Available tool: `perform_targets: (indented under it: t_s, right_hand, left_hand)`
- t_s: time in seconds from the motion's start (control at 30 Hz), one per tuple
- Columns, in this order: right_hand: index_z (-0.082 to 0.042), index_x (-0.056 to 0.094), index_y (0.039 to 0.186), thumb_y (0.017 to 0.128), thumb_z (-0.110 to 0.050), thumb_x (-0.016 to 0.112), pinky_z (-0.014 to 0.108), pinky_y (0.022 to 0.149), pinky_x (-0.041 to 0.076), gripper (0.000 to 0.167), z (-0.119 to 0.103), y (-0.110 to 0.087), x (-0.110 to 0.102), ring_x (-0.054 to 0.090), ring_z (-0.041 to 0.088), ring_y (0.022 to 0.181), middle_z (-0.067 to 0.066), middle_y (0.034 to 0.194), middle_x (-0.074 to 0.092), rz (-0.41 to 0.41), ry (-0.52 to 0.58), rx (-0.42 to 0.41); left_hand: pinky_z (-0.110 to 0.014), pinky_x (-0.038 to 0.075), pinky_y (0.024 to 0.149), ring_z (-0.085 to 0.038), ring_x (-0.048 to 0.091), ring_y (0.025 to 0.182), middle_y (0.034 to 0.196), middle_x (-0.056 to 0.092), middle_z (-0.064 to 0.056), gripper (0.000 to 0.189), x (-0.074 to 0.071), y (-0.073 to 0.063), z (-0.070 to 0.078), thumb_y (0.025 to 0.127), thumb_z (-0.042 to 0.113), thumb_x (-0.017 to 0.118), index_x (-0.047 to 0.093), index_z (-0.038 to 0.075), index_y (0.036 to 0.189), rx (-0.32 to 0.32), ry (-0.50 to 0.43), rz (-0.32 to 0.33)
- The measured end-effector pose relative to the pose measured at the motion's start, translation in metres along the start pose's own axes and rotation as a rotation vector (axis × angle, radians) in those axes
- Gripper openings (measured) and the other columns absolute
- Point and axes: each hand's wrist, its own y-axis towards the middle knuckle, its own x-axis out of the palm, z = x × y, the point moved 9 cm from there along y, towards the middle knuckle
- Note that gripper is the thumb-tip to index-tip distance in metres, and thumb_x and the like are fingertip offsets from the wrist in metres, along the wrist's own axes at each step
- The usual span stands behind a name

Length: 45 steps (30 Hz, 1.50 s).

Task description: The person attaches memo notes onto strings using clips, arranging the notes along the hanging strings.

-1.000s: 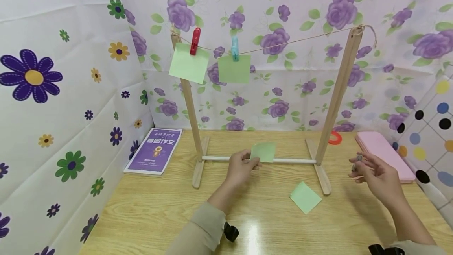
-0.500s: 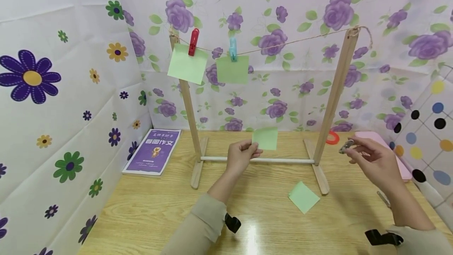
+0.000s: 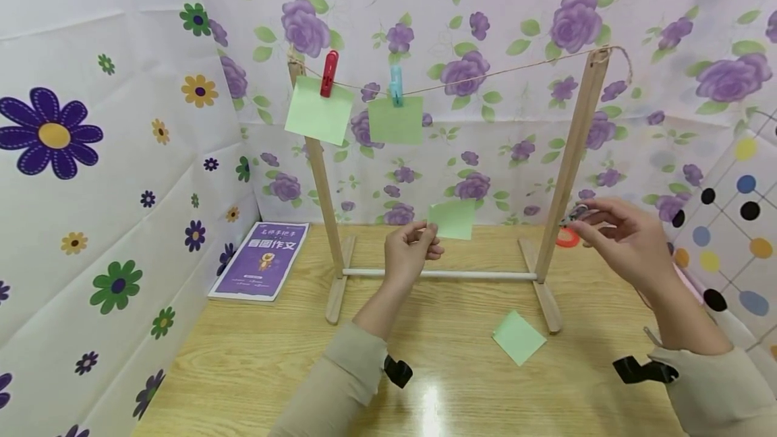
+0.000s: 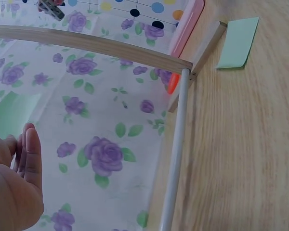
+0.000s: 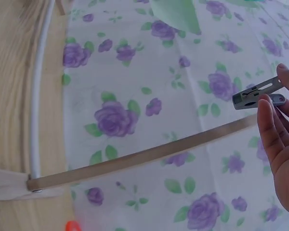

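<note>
My left hand point(image 3: 408, 251) pinches a light green paper note point(image 3: 454, 219) by its left edge, above the white crossbar point(image 3: 443, 274) of a wooden stand. With thumb and fingers, my right hand point(image 3: 631, 238) holds a grey clothespin point(image 5: 256, 95), close to the stand's right post point(image 3: 573, 154); its tip looks closed in the right wrist view. Overhead, a twine line point(image 3: 492, 75) sags between the posts. A red clothespin point(image 3: 329, 74) and a light blue clothespin point(image 3: 396, 86) fasten two green notes point(image 3: 397, 123) on the line's left part.
Another green note point(image 3: 519, 337) lies on the table near the stand's right foot. A purple book point(image 3: 261, 261) lies at the left. Behind the right post are a red ring point(image 3: 568, 239) and a pink case point(image 4: 187, 26). A small thin metal thing point(image 3: 652, 336) lies partly behind the right forearm.
Both hands have risen: the left lifts the note above the crossbar, and the right carries the grey clothespin leftward to the right post. The head view has shifted slightly.
</note>
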Motion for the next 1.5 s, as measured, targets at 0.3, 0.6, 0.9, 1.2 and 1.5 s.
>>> perform_targets:
  t_s: [0.3, 0.6, 0.9, 1.2, 1.5]
  right_hand:
    - [0.020, 0.063, 0.114, 0.082, 0.026, 0.066, 0.012, 0.068, 0.058, 0.033, -0.043, 0.041, -0.005, 0.069, 0.005, 0.083, 0.004, 0.099, 0.070, 0.025, 0.166, -0.175]
    - [0.016, 0.066, 0.114, 0.085, 0.017, 0.071, 0.009, 0.064, 0.055, 0.030, -0.080, 0.075, -0.001, 0.068, 0.004, 0.079, -0.005, 0.093, 0.072, 0.063, 0.035, -0.216]
    - [0.010, 0.073, 0.106, 0.082, 0.015, 0.076, 0.008, 0.060, 0.049, 0.025, -0.118, 0.106, 0.006, 0.063, 0.000, 0.069, -0.015, 0.087, 0.068, 0.080, -0.085, -0.287]
    - [0.007, 0.077, 0.098, 0.086, 0.008, 0.076, 0.010, 0.063, 0.051, 0.012, -0.149, 0.129, 0.013, 0.066, -0.004, 0.073, -0.019, 0.087, 0.069, 0.101, -0.104, -0.333]
    - [0.003, 0.079, 0.093, 0.089, 0.001, 0.076, 0.009, 0.066, 0.052, 0.006, -0.171, 0.146, 0.016, 0.065, -0.006, 0.072, -0.012, 0.085, 0.073, 0.142, -0.143, -0.376]
  left_hand:
    - [-0.031, 0.064, 0.076, -0.019, 0.074, 0.076, 0.093, 0.072, -0.017, 0.024, 0.010, 0.007, 0.021, 0.098, 0.014, 0.070, 0.070, -0.007, 0.108, 0.055, 0.002, -0.015]
    - [-0.033, 0.064, 0.075, -0.018, 0.074, 0.075, 0.091, 0.073, -0.017, 0.025, 0.016, 0.013, 0.040, 0.097, 0.017, 0.071, 0.073, -0.006, 0.106, 0.081, -0.036, -0.049]
    - [-0.032, 0.064, 0.076, -0.018, 0.074, 0.077, 0.092, 0.074, -0.012, 0.028, 0.022, 0.021, 0.064, 0.099, 0.023, 0.068, 0.073, -0.003, 0.108, 0.108, -0.031, -0.068]
    - [-0.032, 0.064, 0.075, -0.016, 0.073, 0.077, 0.099, 0.073, -0.018, 0.028, 0.031, 0.024, 0.090, 0.101, 0.024, 0.065, 0.073, -0.001, 0.111, 0.173, -0.033, -0.095]
    - [-0.032, 0.064, 0.074, -0.015, 0.072, 0.074, 0.096, 0.073, -0.019, 0.028, 0.037, 0.023, 0.112, 0.101, 0.021, 0.065, 0.072, -0.005, 0.109, 0.219, -0.052, -0.100]
